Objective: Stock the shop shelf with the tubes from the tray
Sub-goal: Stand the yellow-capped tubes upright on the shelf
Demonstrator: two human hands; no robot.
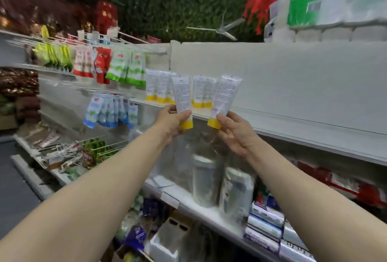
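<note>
White tubes [182,94] (2) before shelf [282,123]

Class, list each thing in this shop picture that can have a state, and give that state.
left hand: grips a tube near its cap
left tube: upright, yellow cap down
right hand: pinches a tube near its cap
right tube: cap down, tilted right
shelf tubes: standing on their caps on the shelf
packets: hanging from pegs

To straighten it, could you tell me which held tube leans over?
The right tube, in the right hand: its top leans rightward, while the left tube in the left hand stands nearly upright.
</note>
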